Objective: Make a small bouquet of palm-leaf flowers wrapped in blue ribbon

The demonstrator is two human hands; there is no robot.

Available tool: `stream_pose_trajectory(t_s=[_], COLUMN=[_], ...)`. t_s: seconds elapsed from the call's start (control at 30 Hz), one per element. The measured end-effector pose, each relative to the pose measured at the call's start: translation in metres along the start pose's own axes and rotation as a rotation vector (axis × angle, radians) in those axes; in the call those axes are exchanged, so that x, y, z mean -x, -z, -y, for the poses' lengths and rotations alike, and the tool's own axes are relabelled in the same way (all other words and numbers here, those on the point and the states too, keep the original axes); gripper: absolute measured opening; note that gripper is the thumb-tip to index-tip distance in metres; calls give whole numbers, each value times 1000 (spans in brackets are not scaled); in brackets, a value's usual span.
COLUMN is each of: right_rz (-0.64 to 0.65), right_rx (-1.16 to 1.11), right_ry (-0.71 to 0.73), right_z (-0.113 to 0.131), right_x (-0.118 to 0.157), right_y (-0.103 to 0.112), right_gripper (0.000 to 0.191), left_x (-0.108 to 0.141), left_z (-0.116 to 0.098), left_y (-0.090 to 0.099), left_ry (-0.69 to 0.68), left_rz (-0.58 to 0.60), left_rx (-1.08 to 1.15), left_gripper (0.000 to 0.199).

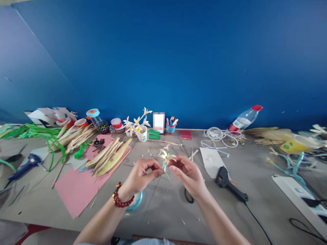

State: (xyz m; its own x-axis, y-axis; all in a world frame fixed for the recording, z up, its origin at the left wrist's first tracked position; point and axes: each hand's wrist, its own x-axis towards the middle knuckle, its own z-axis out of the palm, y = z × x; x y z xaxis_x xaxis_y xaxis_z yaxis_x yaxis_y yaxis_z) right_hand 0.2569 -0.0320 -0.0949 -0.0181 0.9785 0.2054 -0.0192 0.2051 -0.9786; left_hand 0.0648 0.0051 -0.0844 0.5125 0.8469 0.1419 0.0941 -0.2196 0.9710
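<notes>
A small handmade flower (167, 157) with pale cream petals and a green stem is held up in front of me, above the table. My left hand (144, 174) pinches its stem between thumb and forefinger; a red bead bracelet circles that wrist. On the flower's other side, my right hand (187, 173) is closed, its thumb and curled fingers at the petals. The exact contact of those fingertips is hard to see. Below the left wrist is a partly hidden round light-blue object (136, 202). A black scissor handle (189, 196) shows beneath the right hand.
Similar flowers stand in a white paper cup (142, 134) at the back. Dried husks (107, 157) lie over pink paper (76, 190) on the left. A black glue gun (231, 185) with its cord, white paper (211, 161) and a tilted bottle (244, 119) are on the right.
</notes>
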Motion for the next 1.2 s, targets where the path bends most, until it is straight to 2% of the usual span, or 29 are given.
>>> stream_pose_trajectory(t_s=[0.1,0.17,0.23,0.3,0.33,0.4,0.43,0.5,0.57,0.67,0.73,0.83,0.97,1.07,1.1,1.2], right_rz=[-2,-18,-138,-358,-426,-493,-496,-458,-429,-439,-401,-281,-307,-226,-189,-98], right_rx=[71,195,373,550,588,682,818,957,1014,1124,1188,1202,1190,1217,1207,1144], right_ry=[20,35,55,53,52,39,51,107,120,63,123,278,318,328,319,270], right_z=[-6,-18,-34,-50,-56,-65,-67,-69,-68,-65,-63,-61,-62,-63,-64,-65], right_x=[-2,-4,-5,-4,-3,3,6,15,22,25,23,16,10,9,9,8], right_y=[-12,-4,18,50,67,97,109,122,122,110,102,94,84,77,75,69], right_gripper=[28,30,31,34,35,37,39,29,23,30,33,36,39,52,51,26], left_x=[3,7,11,15,16,16,15,12,11,12,15,19,17,13,12,12], left_z=[2,3,5,9,11,17,20,24,26,25,22,20,22,27,28,32], left_y=[-1,3,9,17,20,25,27,26,23,17,14,12,12,16,18,19], left_ry=[54,78,83,101,114,128,134,139,118,32,-9,-22,19,47,47,68], left_rz=[31,35,16,-21,-45,-117,-147,-181,-178,-160,-155,-171,-221,-319,-361,-420], left_rx=[117,190,250,328,373,441,448,418,340,219,195,214,247,342,379,425], left_gripper=[28,29,31,33,32,31,30,29,29,26,25,27,27,24,23,21])
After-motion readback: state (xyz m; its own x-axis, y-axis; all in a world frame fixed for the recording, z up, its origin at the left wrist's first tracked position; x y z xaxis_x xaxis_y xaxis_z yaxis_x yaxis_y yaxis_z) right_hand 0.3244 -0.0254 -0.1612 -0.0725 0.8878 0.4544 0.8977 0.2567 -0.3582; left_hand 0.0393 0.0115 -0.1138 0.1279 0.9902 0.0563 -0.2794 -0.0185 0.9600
